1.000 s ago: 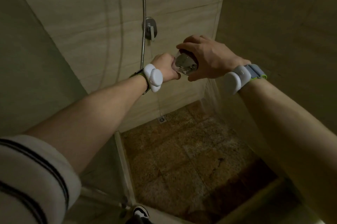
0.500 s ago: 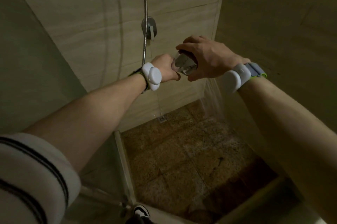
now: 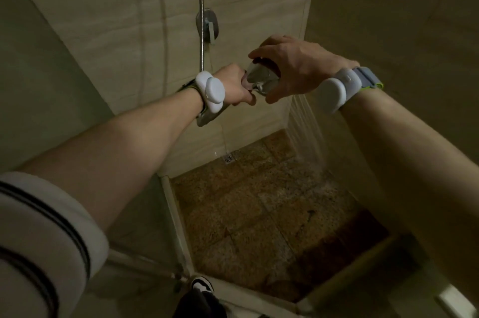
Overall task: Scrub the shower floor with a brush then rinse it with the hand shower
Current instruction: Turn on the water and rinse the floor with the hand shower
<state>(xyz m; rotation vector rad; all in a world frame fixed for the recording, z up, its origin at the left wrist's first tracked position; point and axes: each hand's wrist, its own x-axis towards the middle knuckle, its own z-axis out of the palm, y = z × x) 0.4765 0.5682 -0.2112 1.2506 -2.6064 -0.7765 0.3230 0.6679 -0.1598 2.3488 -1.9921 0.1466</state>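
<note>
I hold the chrome hand shower (image 3: 260,79) out over the stall with both hands. My left hand (image 3: 234,85) grips its handle, which is hidden inside the fist. My right hand (image 3: 290,66) curls over the shower head from above, fingers and thumb around its rim. Water sprays down and to the right from the head, striking the right wall and the far right part of the brown speckled tile floor (image 3: 259,219). The floor looks wet and glossy. The metal hose (image 3: 200,12) runs up the back wall. No brush is in view.
A round chrome mixer valve (image 3: 207,26) sits on the back wall beside the hose. A small square drain (image 3: 229,159) lies at the floor's far edge. A glass panel frame (image 3: 175,221) borders the stall on the left, a raised curb (image 3: 350,271) at front right. My shoe (image 3: 202,285) stands at the threshold.
Both hands stay on the hand shower and have barely shifted. The spray keeps falling on the right side of the stall.
</note>
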